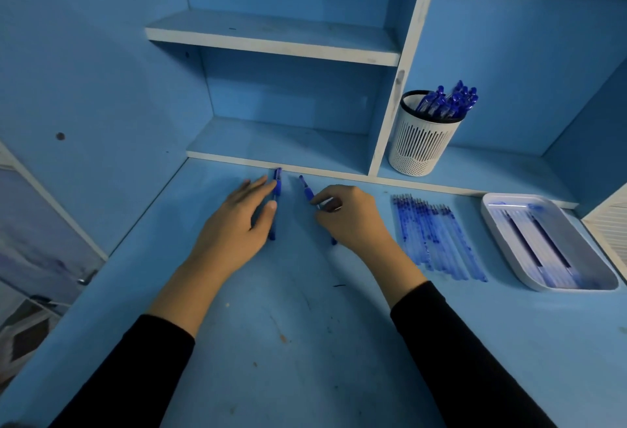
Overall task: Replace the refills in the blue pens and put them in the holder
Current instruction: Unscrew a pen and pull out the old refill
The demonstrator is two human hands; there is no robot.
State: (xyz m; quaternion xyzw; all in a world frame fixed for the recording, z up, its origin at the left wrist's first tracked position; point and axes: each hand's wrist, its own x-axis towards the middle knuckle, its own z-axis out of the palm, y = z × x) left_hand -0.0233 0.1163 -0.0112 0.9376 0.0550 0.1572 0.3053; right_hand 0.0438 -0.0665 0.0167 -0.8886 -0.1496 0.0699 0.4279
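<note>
Reaching across the scuffed blue table (305,343), your two hands each meet a translucent blue plastic pen near the shelf's white front edge. Your left hand (237,224) lies low over the left pen (277,186), which rests flat on the table pointing away from you. Its grip is spread, fingers straight, with the forefinger and thumb tip resting on the barrel. Your right hand (349,217) is curled, its grip pinching the right pen (307,192) at mid-barrel, the dark blue end angled up and leftward beyond the fingertips. Black sleeves cover both forearms. To the right, a row of clear, ink-stained refill tubes (437,234) lies on the table beside a white rounded plastic tray (490,220) holding more refills. On the shelf behind stands a white slotted cylindrical holder (420,146), filled with upright blue pens (448,102).
</note>
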